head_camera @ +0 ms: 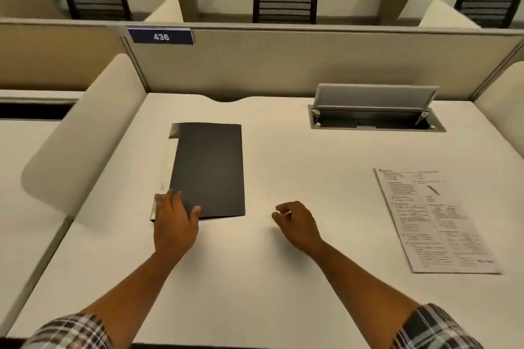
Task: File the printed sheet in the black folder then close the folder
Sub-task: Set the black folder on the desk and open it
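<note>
A black folder (209,167) lies closed and flat on the white desk (283,278), left of centre, with a pale spine strip along its left edge. My left hand (173,221) rests on the folder's near left corner, fingers spread and flat, thumb on the cover. My right hand (297,224) hovers over bare desk to the right of the folder, fingers loosely curled, holding nothing. The printed sheet (433,221) lies flat near the desk's right side, well clear of both hands.
An open cable hatch (374,110) with a raised grey lid sits at the back right. Beige partition walls (283,62) close the back; curved white dividers (79,139) flank both sides. Chairs and potted plants stand beyond the partition.
</note>
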A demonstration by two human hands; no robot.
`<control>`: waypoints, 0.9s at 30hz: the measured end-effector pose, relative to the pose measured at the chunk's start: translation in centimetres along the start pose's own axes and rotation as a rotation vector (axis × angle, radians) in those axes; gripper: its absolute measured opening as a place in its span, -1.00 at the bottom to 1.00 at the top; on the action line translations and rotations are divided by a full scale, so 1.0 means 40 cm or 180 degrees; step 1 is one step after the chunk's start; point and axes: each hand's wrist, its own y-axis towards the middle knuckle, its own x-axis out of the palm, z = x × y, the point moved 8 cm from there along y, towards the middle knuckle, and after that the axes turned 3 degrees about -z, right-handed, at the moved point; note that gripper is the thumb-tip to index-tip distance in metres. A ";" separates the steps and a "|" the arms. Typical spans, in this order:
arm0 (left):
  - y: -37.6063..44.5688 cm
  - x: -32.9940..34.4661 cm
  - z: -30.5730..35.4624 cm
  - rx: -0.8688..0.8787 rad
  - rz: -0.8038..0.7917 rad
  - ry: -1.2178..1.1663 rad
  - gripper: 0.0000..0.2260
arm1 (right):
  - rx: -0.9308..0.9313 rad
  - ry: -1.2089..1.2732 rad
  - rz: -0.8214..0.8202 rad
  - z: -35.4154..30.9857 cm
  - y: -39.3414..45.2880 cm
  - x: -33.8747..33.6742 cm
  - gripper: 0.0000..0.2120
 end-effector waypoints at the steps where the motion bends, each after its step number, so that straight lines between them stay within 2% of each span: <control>1: 0.019 -0.011 -0.034 -0.0099 0.0023 -0.0087 -0.42 | 0.0018 0.0201 0.0028 -0.017 0.009 0.032 -0.71; 5: 0.092 -0.034 -0.142 -0.0432 0.0060 -0.0425 -0.44 | 0.0070 0.0394 0.0076 -0.094 0.044 0.134 -0.58; 9: 0.143 -0.028 -0.192 -0.0684 -0.0119 -0.0838 -0.44 | 0.0242 0.0488 0.0174 -0.138 0.082 0.189 -0.51; 16: 0.204 -0.009 -0.216 -0.0967 -0.0375 -0.0963 -0.49 | 0.0254 0.0373 0.0483 -0.171 0.089 0.232 -0.58; 22: 0.222 0.028 -0.241 -0.1807 -0.0758 -0.1574 -0.45 | 0.0172 0.0106 0.0711 -0.183 0.073 0.236 -0.57; 27: 0.223 0.035 -0.223 -0.1671 -0.0677 -0.1763 -0.50 | 0.0184 0.0116 0.0686 -0.178 0.068 0.236 -0.55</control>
